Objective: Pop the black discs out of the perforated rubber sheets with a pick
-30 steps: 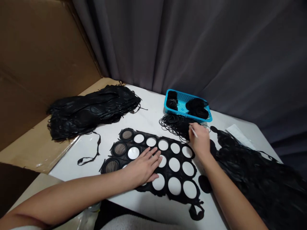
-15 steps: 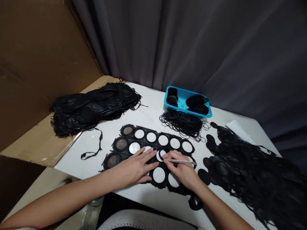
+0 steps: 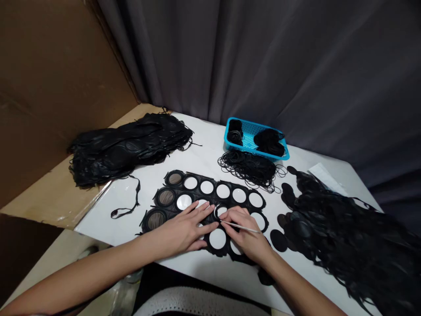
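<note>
A black rubbery sheet (image 3: 196,194) with rows of round openings lies on the table. White shows through most openings, and a brown wood-like surface through those at the left end. My left hand (image 3: 184,229) rests flat on the sheet, fingers spread. My right hand (image 3: 250,243) pinches a thin pale stick (image 3: 245,227). Its tip meets the rim of one opening, just right of my left fingertips. My fingers partly hide that opening, where a dark curved edge crosses the white.
A blue basket (image 3: 248,153) holds black rings. More thin black rings (image 3: 248,168) lie before it. A black rubbery stack (image 3: 128,147) is at the left, a black heap with discs (image 3: 345,237) at the right, near white paper (image 3: 325,177). A black strip (image 3: 136,193) curls at the left.
My right hand has shifted slightly left and down along the opening's rim, and the stick has turned to a steeper slant. My left hand has stayed in place.
</note>
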`<action>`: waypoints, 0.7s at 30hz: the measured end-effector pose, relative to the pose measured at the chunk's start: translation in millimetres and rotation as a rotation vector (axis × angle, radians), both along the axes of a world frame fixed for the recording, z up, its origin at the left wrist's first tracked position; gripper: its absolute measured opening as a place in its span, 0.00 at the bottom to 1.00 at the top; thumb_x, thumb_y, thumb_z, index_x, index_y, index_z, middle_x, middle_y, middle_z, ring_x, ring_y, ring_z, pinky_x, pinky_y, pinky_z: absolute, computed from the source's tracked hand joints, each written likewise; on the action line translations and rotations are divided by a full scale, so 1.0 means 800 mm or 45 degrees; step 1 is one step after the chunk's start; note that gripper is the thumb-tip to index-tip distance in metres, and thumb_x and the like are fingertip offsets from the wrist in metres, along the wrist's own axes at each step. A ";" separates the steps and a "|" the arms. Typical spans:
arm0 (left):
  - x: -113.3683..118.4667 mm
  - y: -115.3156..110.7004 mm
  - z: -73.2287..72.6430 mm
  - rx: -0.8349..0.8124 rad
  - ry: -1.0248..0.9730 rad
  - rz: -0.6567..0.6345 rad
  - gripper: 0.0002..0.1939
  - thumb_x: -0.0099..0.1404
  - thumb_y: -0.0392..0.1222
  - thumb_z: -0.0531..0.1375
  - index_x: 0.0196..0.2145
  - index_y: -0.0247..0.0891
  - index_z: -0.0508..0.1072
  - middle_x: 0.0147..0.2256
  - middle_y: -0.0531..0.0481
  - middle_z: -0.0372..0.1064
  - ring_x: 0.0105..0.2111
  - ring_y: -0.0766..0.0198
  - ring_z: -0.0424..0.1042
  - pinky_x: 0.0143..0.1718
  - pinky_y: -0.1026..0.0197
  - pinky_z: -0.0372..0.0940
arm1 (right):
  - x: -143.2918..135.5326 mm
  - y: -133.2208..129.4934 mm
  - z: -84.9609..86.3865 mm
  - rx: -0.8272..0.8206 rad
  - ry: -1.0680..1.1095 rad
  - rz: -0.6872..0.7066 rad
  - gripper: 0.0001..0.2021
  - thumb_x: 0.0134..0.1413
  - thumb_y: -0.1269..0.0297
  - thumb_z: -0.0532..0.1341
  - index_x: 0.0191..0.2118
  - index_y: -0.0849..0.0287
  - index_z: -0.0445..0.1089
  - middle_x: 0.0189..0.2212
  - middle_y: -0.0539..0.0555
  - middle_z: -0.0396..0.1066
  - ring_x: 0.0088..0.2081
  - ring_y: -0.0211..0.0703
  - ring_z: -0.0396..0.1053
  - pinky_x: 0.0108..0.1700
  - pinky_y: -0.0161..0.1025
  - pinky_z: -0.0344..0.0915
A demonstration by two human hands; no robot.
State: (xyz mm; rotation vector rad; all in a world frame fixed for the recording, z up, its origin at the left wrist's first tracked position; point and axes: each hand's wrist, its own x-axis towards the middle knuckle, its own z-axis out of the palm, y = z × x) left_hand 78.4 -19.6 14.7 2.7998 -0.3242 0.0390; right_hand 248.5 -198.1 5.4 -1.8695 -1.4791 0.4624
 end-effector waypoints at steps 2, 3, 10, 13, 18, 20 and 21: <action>0.000 0.000 0.000 0.012 0.029 -0.003 0.31 0.66 0.47 0.66 0.63 0.41 0.63 0.69 0.32 0.48 0.68 0.41 0.51 0.67 0.40 0.47 | -0.007 -0.002 -0.005 0.072 -0.163 0.086 0.06 0.64 0.73 0.57 0.36 0.55 0.66 0.40 0.54 0.76 0.45 0.48 0.71 0.47 0.46 0.62; 0.000 0.000 0.000 0.015 0.034 -0.005 0.31 0.66 0.47 0.66 0.63 0.41 0.63 0.69 0.32 0.47 0.68 0.41 0.51 0.67 0.40 0.47 | -0.011 -0.003 -0.008 0.113 -0.276 0.130 0.07 0.64 0.75 0.56 0.38 0.56 0.66 0.42 0.56 0.76 0.46 0.48 0.71 0.49 0.47 0.62; -0.001 0.002 -0.002 -0.014 0.004 -0.006 0.28 0.69 0.46 0.63 0.64 0.42 0.63 0.69 0.35 0.49 0.68 0.41 0.52 0.67 0.40 0.47 | 0.049 0.007 -0.003 0.191 -0.734 -0.212 0.13 0.63 0.77 0.51 0.46 0.59 0.69 0.43 0.61 0.76 0.46 0.53 0.71 0.50 0.51 0.60; -0.002 0.003 -0.001 -0.032 0.004 -0.012 0.27 0.69 0.46 0.63 0.63 0.41 0.64 0.68 0.34 0.49 0.67 0.40 0.52 0.67 0.40 0.47 | 0.102 0.004 0.009 0.180 -0.701 -0.619 0.09 0.64 0.68 0.52 0.42 0.59 0.70 0.38 0.60 0.76 0.41 0.54 0.72 0.49 0.50 0.61; -0.010 0.002 0.003 -0.098 -0.026 -0.038 0.28 0.71 0.47 0.61 0.65 0.41 0.62 0.68 0.36 0.51 0.68 0.45 0.51 0.68 0.41 0.46 | 0.085 -0.015 0.029 0.018 -0.022 -0.652 0.09 0.63 0.57 0.57 0.34 0.54 0.69 0.39 0.54 0.78 0.39 0.48 0.73 0.43 0.42 0.65; -0.015 0.003 0.006 -0.152 -0.024 -0.113 0.26 0.72 0.47 0.60 0.65 0.44 0.63 0.68 0.39 0.52 0.68 0.47 0.53 0.68 0.42 0.46 | 0.050 -0.023 0.033 -0.071 0.223 -0.501 0.10 0.63 0.56 0.58 0.32 0.54 0.67 0.39 0.53 0.78 0.41 0.47 0.73 0.44 0.41 0.65; -0.018 0.003 0.008 -0.166 -0.003 -0.163 0.26 0.72 0.48 0.60 0.65 0.46 0.64 0.68 0.39 0.52 0.68 0.47 0.53 0.68 0.41 0.45 | 0.031 -0.025 0.034 -0.110 0.297 -0.425 0.10 0.63 0.57 0.58 0.31 0.54 0.67 0.40 0.52 0.78 0.41 0.47 0.73 0.44 0.41 0.65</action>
